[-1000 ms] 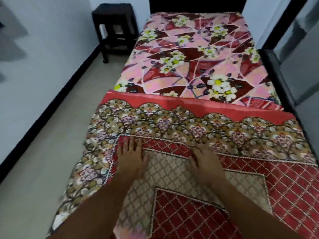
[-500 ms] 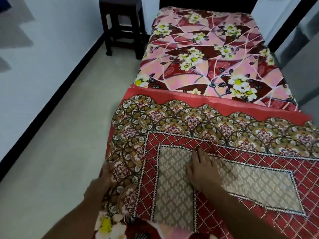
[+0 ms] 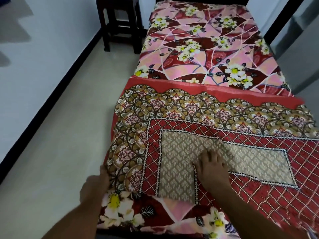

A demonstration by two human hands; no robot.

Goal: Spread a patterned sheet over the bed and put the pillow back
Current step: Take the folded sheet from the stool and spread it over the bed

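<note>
Single bed [image 3: 198,45], dressed in a pink-and-maroon floral cloth with white blossoms, runs lengthwise away from the camera. Red patterned sheet [image 3: 172,107], with a gold medallion border, a red lattice band and a beige centre panel, lies over the bed's near half on top of the floral cloth. Its far hem, plain red, crosses the bed from side to side and sits slightly nearer on the right. The beige panel's long axis also runs across the bed, slanting toward the near right, where the sheet passes out of frame. Left border drapes over the bed's left side. Near-left corner of the floral cloth lies uncovered.

Right hand [image 3: 212,169]: palm down on the beige panel, fingers straight and fanned, pointing up the bed. It presses flat and holds nothing. Forearm comes in from lower right, over the lattice band.

Left hand [image 3: 95,184]: beside the bed at the sheet's hanging left edge, against the medallion border. Blurred, with fingertips lost against the fabric. Possibly pinching the hem, but cannot tell whether it grips or only touches.

Surroundings: pale smooth floor [image 3: 57,144] left of the bed. White wall [image 3: 43,57] with black skirting beyond it. Dark wooden stool [image 3: 119,23] on the floor just beside the bed's far-left corner. Grey panel [image 3: 302,49] along the bed's right side.
</note>
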